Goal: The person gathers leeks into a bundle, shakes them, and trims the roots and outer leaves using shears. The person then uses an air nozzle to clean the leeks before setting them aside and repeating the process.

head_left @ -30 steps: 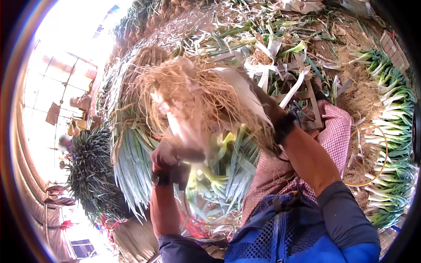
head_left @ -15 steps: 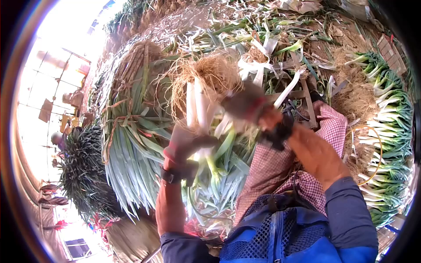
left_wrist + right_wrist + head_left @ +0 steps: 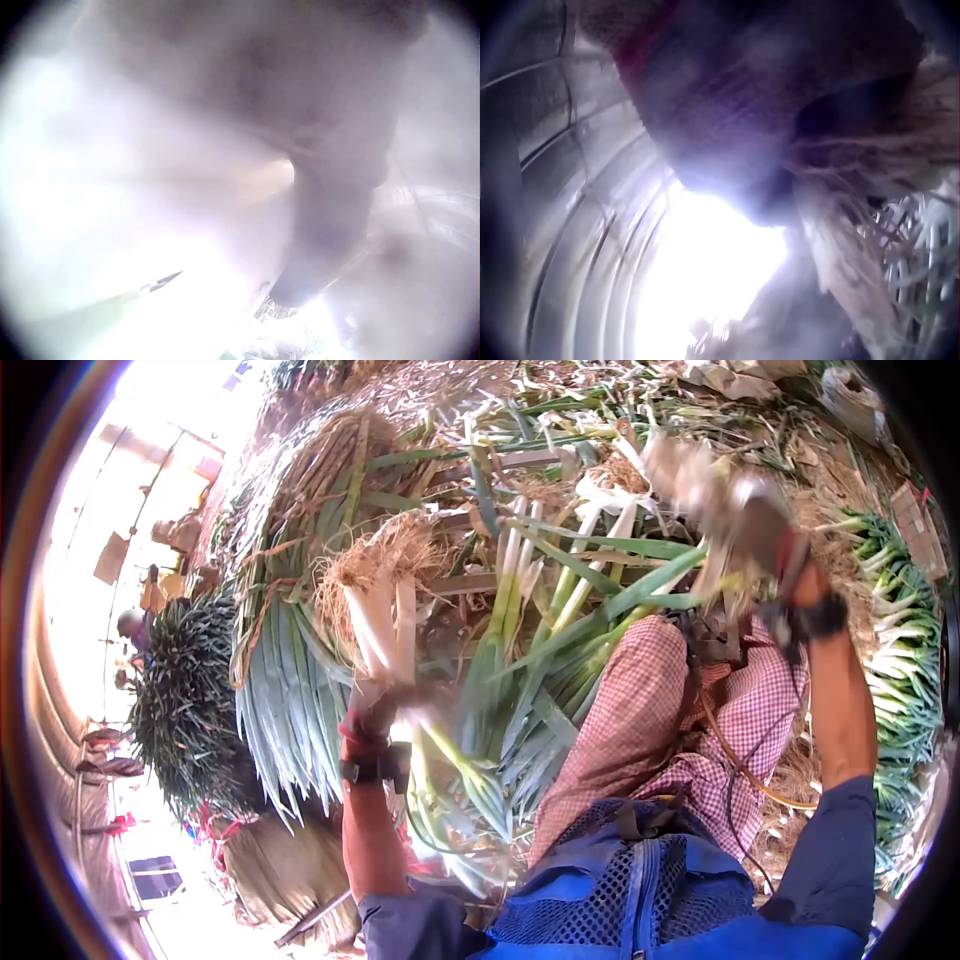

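Observation:
My gloved left hand (image 3: pixel 370 715) grips a few leeks (image 3: pixel 373 630) round their white stalks. Their tangled roots (image 3: pixel 390 555) point up and away, and the green leaves hang toward me below the fist. Out to the right, above my knee, my gloved right hand (image 3: pixel 768 540) holds a bunch of dry, stripped outer leaves (image 3: pixel 700 485), blurred in the head view. The right wrist view shows these dry leaves (image 3: pixel 847 262) coming out of the curled glove. In the left wrist view the glove (image 3: pixel 322 165) wraps the pale stalks, very blurred.
A large tied leek bundle (image 3: pixel 290 690) stands at left, with a darker pile (image 3: pixel 190 710) behind it. Loose leeks (image 3: pixel 510 610) lie before my knees. A long row of trimmed leeks (image 3: pixel 895 650) lines the right side. Leaf scraps cover the ground ahead.
My right hand has swung from beside the leek roots out to the right, carrying dry leaves. The left hand has lowered the leeks slightly, and their white stalks now show barer.

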